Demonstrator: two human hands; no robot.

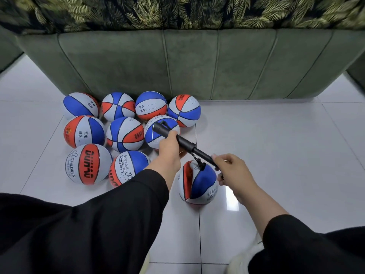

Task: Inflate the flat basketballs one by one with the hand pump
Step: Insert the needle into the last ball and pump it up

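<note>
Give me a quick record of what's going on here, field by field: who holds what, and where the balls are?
left hand: grips the pump barrel
right hand: grips the pump's near end
pump: black, held tilted above the floor
hose: runs from the pump down into the flat ball
flat ball: creased, on the floor, apart from the others
round balls: nine, clustered to the left in front of the green sofa
sleeves: black
</note>
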